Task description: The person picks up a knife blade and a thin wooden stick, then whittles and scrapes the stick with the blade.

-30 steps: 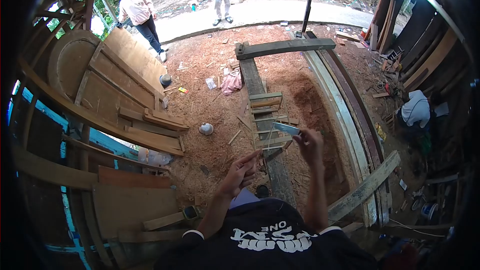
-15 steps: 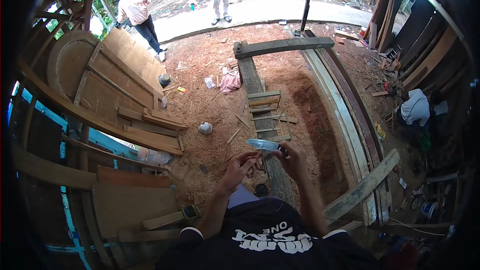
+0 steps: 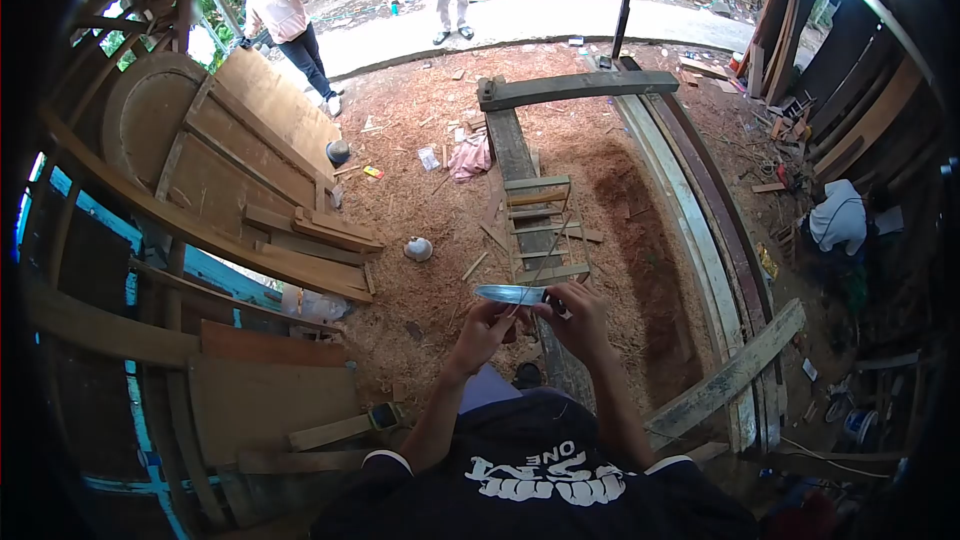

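Observation:
In front of my chest, my right hand (image 3: 580,320) is closed around the dark handle of a knife (image 3: 510,294). Its broad, shiny blade points left and lies above the fingers of my left hand (image 3: 480,340). That left hand is pinched on a thin, light sliver (image 3: 516,313), probably wood, which is mostly hidden by fingers and blade. Beyond the hands, several short wooden slats (image 3: 540,183) lie across a long dark beam (image 3: 506,145).
Wood shavings (image 3: 400,290) cover the ground. Long planks (image 3: 680,210) run along the right, with a slanting board (image 3: 730,370) across them. Wooden panels (image 3: 160,130) lean at left. Two people stand at the back; another person (image 3: 838,215) crouches at right.
The knife blade has shifted left and lower, closer over my left fingers. Both hands have drawn nearer each other. The view has swung slightly.

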`<state>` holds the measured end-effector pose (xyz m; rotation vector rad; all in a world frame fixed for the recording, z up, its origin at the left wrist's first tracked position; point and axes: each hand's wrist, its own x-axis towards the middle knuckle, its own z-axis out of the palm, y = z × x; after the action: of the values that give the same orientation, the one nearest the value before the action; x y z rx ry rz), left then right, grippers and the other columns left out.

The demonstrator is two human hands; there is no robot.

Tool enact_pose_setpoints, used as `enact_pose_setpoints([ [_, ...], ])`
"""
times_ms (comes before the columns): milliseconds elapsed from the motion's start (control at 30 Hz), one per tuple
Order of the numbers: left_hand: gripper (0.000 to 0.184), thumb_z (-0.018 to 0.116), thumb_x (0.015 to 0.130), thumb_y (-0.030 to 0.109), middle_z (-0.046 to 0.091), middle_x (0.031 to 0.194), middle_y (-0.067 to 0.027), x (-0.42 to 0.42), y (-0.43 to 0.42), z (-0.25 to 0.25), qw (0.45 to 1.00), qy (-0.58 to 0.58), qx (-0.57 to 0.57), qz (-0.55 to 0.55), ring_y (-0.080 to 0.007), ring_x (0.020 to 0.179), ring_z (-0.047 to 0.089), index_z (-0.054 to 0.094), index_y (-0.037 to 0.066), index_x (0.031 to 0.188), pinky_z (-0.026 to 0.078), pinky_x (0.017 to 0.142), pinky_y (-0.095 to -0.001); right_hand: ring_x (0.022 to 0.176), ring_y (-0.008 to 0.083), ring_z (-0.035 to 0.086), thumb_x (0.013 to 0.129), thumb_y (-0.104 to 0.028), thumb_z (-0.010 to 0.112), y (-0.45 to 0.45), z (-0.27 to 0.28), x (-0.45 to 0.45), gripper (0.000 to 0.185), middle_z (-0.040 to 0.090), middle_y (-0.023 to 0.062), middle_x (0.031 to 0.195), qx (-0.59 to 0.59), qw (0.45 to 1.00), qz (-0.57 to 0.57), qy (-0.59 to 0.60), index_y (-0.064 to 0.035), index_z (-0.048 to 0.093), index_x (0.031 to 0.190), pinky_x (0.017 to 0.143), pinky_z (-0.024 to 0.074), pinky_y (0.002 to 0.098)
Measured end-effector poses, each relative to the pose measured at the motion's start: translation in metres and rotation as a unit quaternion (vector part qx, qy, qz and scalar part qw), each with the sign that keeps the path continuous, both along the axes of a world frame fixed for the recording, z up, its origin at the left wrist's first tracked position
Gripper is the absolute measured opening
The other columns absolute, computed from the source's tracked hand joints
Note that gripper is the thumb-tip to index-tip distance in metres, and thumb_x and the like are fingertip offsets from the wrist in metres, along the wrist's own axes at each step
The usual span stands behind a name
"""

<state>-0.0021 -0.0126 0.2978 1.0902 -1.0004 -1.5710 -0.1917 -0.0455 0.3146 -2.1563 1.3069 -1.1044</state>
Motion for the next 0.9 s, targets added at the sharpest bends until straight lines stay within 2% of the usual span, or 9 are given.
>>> enact_pose_setpoints([
  [133, 0.01, 0.053, 0.101, 0.007, 0.062, 0.077, 0.0007, 0.004, -0.002, -0.015, 0.999, 0.022, -0.011, -0.045, -0.0028, 0.056, 0.046, 0.062, 0.004, 0.104, 0.035, 0.049, -0.0206, 0.076, 0.0242, 0.066, 0.077, -0.033, 0.08, 0.002, -0.007, -0.001, 0.032, 0.067, 0.0051, 0.078, -0.018, 1.0, 0.014, -0.001, -0.006, 0.069, 0.091, 0.073, 0.0471, 0.0365],
  [233, 0.018, 0.054, 0.102, 0.013, 0.057, 0.068, 0.0012, -0.016, 0.004, 0.011, 0.998, -0.023, 0.022, 0.047, -0.0021, 0.053, 0.042, 0.068, 0.003, 0.097, 0.032, 0.047, -0.021, 0.07, 0.0227, 0.062, 0.074, -0.03, 0.082, 0.001, -0.007, -0.006, 0.033, 0.063, 0.0044, 0.073, -0.036, 0.999, -0.006, -0.012, -0.0055, 0.067, 0.089, 0.068, 0.0454, 0.0353],
  [433, 0.017, 0.056, 0.101, 0.015, 0.062, 0.073, -0.0003, -0.017, 0.003, -0.003, 0.998, -0.063, 0.006, -0.005, -0.0009, 0.052, 0.043, 0.068, 0.003, 0.098, 0.031, 0.044, -0.0205, 0.066, 0.0215, 0.059, 0.07, -0.027, 0.084, 0.003, -0.004, -0.016, 0.031, 0.061, 0.0033, 0.07, -0.068, 0.997, -0.023, -0.004, -0.0067, 0.065, 0.084, 0.067, 0.044, 0.0347],
  [567, 0.024, 0.055, 0.101, 0.01, 0.055, 0.069, 0.0048, -0.025, 0.003, 0.004, 0.999, -0.021, 0.034, -0.019, 0.0003, 0.054, 0.041, 0.066, 0.004, 0.122, 0.029, 0.045, -0.0185, 0.065, 0.0204, 0.059, 0.069, -0.028, 0.085, -0.005, -0.006, -0.025, 0.032, 0.061, 0.0016, 0.069, -0.103, 0.994, -0.036, 0.013, -0.008, 0.065, 0.083, 0.066, 0.0421, 0.0333],
  [633, 0.031, 0.054, 0.102, 0.011, 0.049, 0.068, 0.007, -0.027, 0.005, 0.026, 0.998, 0.008, 0.033, -0.053, 0.0005, 0.054, 0.038, 0.062, 0.005, 0.131, 0.028, 0.046, -0.0183, 0.065, 0.0201, 0.059, 0.069, -0.03, 0.085, -0.012, -0.007, -0.046, 0.032, 0.061, 0.0012, 0.07, -0.11, 0.989, -0.091, 0.031, -0.0082, 0.065, 0.082, 0.065, 0.0409, 0.033],
  [733, 0.036, 0.054, 0.103, 0.013, 0.043, 0.068, 0.0086, -0.032, 0.003, 0.02, 0.995, 0.001, 0.041, -0.088, 0.0007, 0.055, 0.034, 0.056, 0.005, 0.138, 0.026, 0.046, -0.0183, 0.064, 0.02, 0.059, 0.071, -0.035, 0.084, -0.015, -0.007, -0.074, 0.034, 0.063, 0.0014, 0.07, -0.108, 0.986, -0.115, 0.046, -0.0087, 0.066, 0.083, 0.064, 0.0396, 0.0331],
  [800, 0.036, 0.055, 0.102, 0.013, 0.045, 0.069, 0.0079, -0.033, -0.002, 0.015, 0.992, 0.001, 0.06, -0.108, 0.0007, 0.054, 0.035, 0.057, 0.003, 0.136, 0.027, 0.046, -0.0181, 0.065, 0.0201, 0.059, 0.072, -0.035, 0.083, -0.018, -0.019, -0.092, 0.033, 0.063, 0.0016, 0.071, -0.124, 0.98, -0.141, 0.058, -0.0086, 0.067, 0.084, 0.064, 0.0403, 0.0335],
  [833, 0.035, 0.055, 0.102, 0.013, 0.046, 0.069, 0.0077, -0.031, -0.002, 0.014, 0.99, -0.009, 0.072, -0.119, 0.0006, 0.054, 0.035, 0.057, 0.002, 0.136, 0.027, 0.046, -0.0181, 0.065, 0.0224, 0.06, 0.077, -0.035, 0.081, -0.018, -0.022, -0.108, 0.031, 0.062, 0.0033, 0.07, -0.146, 0.967, -0.195, 0.068, -0.0083, 0.068, 0.086, 0.065, 0.0422, 0.0356],
  [900, 0.036, 0.055, 0.102, 0.013, 0.048, 0.07, 0.0067, -0.025, 0.001, 0.009, 0.987, -0.021, 0.089, -0.135, 0.0003, 0.054, 0.035, 0.057, 0.002, 0.136, 0.028, 0.046, -0.0182, 0.065, 0.0266, 0.062, 0.083, -0.035, 0.075, -0.012, -0.027, -0.148, 0.028, 0.064, 0.0079, 0.07, -0.057, 0.939, -0.338, 0.021, -0.0088, 0.068, 0.085, 0.062, 0.0447, 0.0394],
])
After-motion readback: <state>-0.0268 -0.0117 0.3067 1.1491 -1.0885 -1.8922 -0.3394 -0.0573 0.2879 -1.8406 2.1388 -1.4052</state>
